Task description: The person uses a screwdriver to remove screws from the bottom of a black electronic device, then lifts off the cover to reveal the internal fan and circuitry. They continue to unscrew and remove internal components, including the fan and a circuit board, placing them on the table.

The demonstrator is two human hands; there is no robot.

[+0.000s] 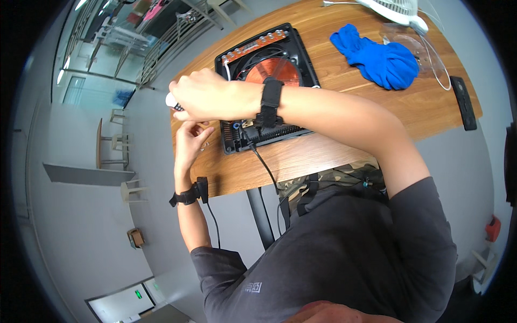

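My right hand [202, 96] is closed around a white object with a dark part [173, 102]; most of it is hidden in the fist, so its kind does not show. Just below it, my left hand [189, 141] has its fingers loosely bent and apart, with nothing visible in them. Small shiny pieces [204, 146] lie on the wood beside the left thumb. My right forearm crosses over an opened induction cooker base [308, 59], a black housing. Inside it are a round copper coil [273, 70] and an orange circuit board [256, 47]. The arm covers its middle.
A bunched blue cloth [377, 58] lies on the wooden table [323, 153] at the right. Behind it are a clear plastic bag [425, 48] and a white fan-like device [396, 8] with a cable. A black bar [464, 103] rests at the right edge. Cables [264, 161] hang over the front edge.
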